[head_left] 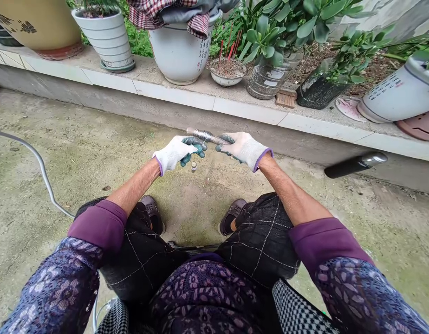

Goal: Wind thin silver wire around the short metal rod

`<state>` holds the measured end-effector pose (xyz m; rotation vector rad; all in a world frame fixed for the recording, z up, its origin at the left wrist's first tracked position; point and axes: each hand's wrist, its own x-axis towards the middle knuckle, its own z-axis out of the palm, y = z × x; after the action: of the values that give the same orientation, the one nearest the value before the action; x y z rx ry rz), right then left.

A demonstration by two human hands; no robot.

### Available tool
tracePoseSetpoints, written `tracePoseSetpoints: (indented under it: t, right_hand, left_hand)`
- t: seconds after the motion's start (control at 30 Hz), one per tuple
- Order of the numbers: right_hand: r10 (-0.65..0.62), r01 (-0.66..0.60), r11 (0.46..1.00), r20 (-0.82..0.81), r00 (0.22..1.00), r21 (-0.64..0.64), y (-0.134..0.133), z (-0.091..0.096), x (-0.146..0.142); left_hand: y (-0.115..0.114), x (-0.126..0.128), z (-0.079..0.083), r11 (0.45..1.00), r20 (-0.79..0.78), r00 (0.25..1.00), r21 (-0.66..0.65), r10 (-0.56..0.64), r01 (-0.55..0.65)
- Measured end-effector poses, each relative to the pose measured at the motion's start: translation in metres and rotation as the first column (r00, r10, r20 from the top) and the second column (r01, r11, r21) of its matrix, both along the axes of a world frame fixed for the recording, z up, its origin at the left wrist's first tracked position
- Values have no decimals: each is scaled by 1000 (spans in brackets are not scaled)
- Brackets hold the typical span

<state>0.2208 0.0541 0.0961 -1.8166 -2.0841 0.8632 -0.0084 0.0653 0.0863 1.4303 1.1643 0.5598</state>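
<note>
Both of my hands wear white knit gloves with dark green coated fingers and purple cuffs. A short wooden stick, its middle wound with shiny thin wire, is held out in front of my knees. My right hand is closed around the stick's right end. Just below the wound part, my left hand has its fingers curled closed; what lies between them is too small to make out. A small round metallic piece shows just under my left fingers; whether it hangs or lies on the ground I cannot tell.
A tiled ledge with several potted plants runs across the front. A white pot there carries checked cloth. A black flask-like cylinder is at the ledge's foot on the right. A grey hose curves over the concrete at left.
</note>
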Motion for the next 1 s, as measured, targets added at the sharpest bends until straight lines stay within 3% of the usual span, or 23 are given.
tracePoseSetpoints:
  t: [0.1, 0.23, 0.33, 0.4, 0.57, 0.67, 0.87, 1.0]
  right_hand:
    - [-110, 83, 988, -217, 970, -130, -3, 2, -2]
    - [-175, 84, 976, -497, 850, -199, -6, 9, -1]
    - [-186, 53, 970, -590, 786, -235, -10, 16, 3]
    - [-158, -9, 963, -591, 791, -268, -12, 21, 6]
    - [32, -200, 909, -416, 909, -366, -19, 25, 12]
    - [142, -238, 893, -263, 954, -382, -19, 23, 15]
    - [225, -216, 911, -16, 974, -350, -13, 14, 22]
    - [267, -217, 929, 139, 954, -300, -10, 12, 17]
  left_hand:
    - [0, -1, -1, 1000, 0, 1000, 10, -4, 4]
    - [1, -4, -3, 1000, -43, 999, 13, -3, 4]
    - [2, -6, -4, 1000, -45, 999, 2, -7, 7]
    - [3, -7, -2, 1000, -40, 999, -1, -2, 2]
    - [3, -8, 7, 1000, -101, 995, 15, 17, -15]
    - [2, -8, 10, 999, -191, 981, 37, -27, 35]
    - [-1, -9, 10, 994, -398, 916, 78, -43, 80]
    - [-2, -6, 10, 994, -404, 915, 100, 8, 36]
